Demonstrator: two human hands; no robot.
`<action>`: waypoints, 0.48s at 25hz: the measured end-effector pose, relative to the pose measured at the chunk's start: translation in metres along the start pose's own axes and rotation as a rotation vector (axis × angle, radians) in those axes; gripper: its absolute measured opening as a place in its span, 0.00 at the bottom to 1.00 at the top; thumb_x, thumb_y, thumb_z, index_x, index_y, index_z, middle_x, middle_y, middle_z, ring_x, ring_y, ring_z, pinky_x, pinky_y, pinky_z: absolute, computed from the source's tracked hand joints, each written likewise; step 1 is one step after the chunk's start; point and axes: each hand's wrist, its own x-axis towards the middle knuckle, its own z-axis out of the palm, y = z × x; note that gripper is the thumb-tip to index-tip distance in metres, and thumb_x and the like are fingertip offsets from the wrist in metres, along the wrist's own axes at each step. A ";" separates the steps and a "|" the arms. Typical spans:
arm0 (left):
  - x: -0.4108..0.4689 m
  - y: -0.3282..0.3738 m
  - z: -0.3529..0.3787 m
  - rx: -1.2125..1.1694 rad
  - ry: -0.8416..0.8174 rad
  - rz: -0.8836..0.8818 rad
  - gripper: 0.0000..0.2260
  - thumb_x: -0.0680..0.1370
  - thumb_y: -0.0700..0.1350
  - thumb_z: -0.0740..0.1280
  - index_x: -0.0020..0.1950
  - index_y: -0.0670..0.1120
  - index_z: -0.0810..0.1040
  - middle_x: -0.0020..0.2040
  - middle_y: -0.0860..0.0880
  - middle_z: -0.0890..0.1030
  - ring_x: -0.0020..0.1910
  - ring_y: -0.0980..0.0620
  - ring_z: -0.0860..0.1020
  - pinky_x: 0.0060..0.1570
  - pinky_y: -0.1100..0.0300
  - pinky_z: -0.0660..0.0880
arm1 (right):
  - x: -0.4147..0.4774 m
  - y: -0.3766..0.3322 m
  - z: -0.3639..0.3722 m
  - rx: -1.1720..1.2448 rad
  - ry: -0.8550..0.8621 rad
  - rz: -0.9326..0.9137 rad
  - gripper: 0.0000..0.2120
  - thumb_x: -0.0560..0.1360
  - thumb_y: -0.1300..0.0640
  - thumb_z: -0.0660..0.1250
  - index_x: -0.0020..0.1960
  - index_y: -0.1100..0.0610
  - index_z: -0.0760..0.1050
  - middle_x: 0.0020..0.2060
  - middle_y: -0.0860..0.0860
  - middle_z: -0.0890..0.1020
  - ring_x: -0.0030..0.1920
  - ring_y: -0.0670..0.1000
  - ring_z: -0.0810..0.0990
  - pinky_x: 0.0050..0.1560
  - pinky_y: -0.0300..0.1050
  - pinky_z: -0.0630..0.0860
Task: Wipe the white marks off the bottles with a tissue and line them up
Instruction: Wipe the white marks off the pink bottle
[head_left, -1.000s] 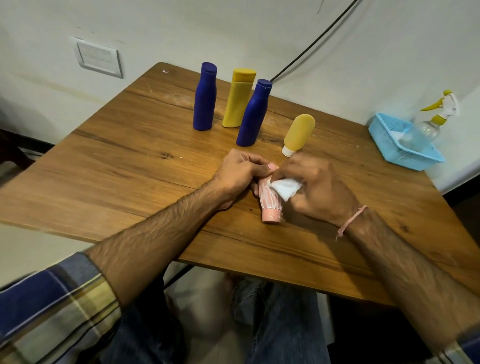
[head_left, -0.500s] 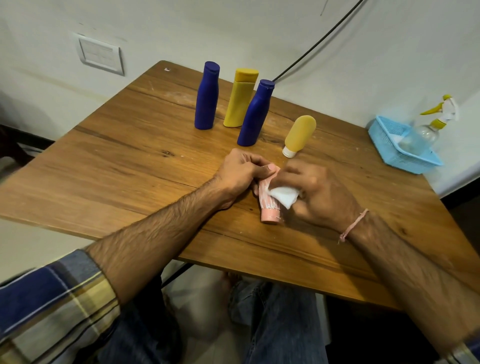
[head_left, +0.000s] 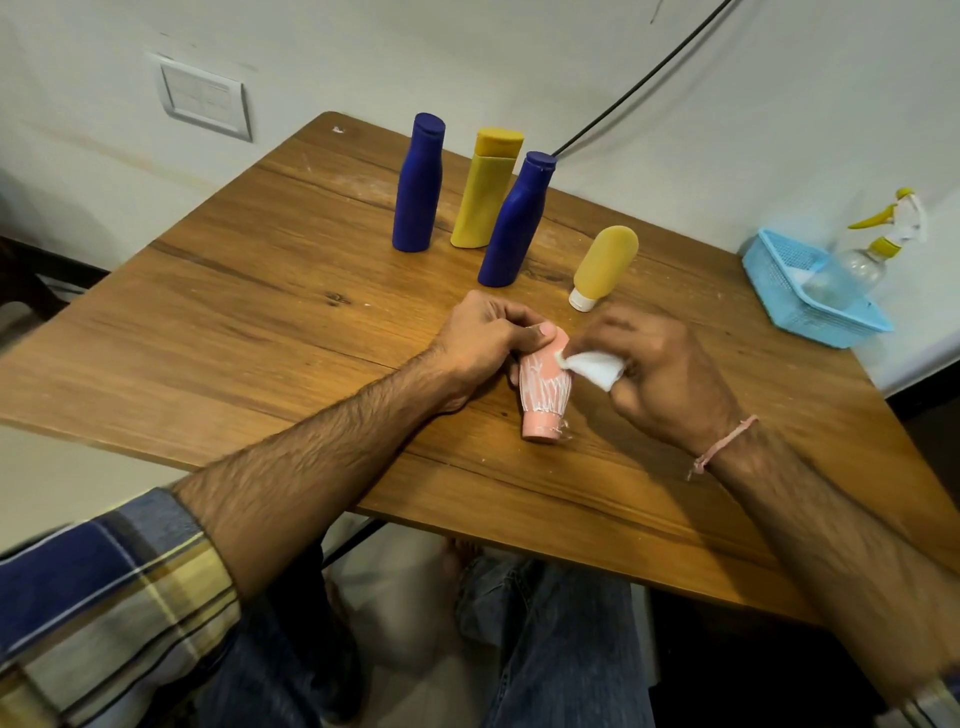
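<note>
The left hand (head_left: 485, 340) is curled round the far end of a pink bottle (head_left: 544, 392), thumb and fingertips closed on it, so that end is mostly hidden inside the grip. The right hand (head_left: 672, 376) has its fingers bent round a folded white tissue (head_left: 592, 366), pinching it and pressing its left corner against the upper right side of the pink bottle, just beside the left thumb. The pink bottle sits near the middle of the wooden table (head_left: 249, 312), between the two hands, with its long axis running from far to near and leaning slightly to the left at the far end. Its pink cap points toward the person and touches the tabletop; whether the held end is raised off the wood cannot be told. White streaks run lengthwise down the body as far as the cap, and a few white smears lie on the table beside the cap. Farther back stand a blue bottle (head_left: 418, 187), a yellow bottle (head_left: 488, 192) and a second blue bottle (head_left: 514, 223), all upright and close together, with a yellow tube (head_left: 605, 265) standing on its white cap just to their right. At the far right edge a blue basket (head_left: 810, 317) holds a clear spray bottle (head_left: 862, 260).
</note>
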 end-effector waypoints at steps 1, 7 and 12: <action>0.000 0.000 0.000 -0.003 -0.004 0.003 0.07 0.80 0.37 0.69 0.54 0.35 0.84 0.51 0.31 0.84 0.43 0.39 0.78 0.33 0.54 0.74 | -0.003 -0.002 0.003 -0.021 -0.023 -0.073 0.17 0.78 0.49 0.62 0.54 0.57 0.84 0.50 0.54 0.83 0.49 0.56 0.82 0.45 0.56 0.81; 0.000 0.000 0.000 0.003 0.006 -0.002 0.08 0.80 0.37 0.68 0.56 0.36 0.84 0.52 0.33 0.84 0.45 0.40 0.79 0.38 0.50 0.77 | -0.005 -0.002 0.005 0.003 0.019 0.006 0.13 0.77 0.53 0.65 0.55 0.57 0.83 0.51 0.54 0.83 0.50 0.56 0.82 0.46 0.57 0.81; -0.002 0.000 0.000 -0.011 0.011 0.006 0.07 0.80 0.37 0.68 0.55 0.35 0.84 0.52 0.33 0.84 0.45 0.39 0.78 0.37 0.49 0.76 | -0.009 -0.005 0.004 0.027 0.055 0.024 0.16 0.75 0.52 0.62 0.55 0.58 0.84 0.51 0.54 0.84 0.50 0.55 0.82 0.45 0.56 0.81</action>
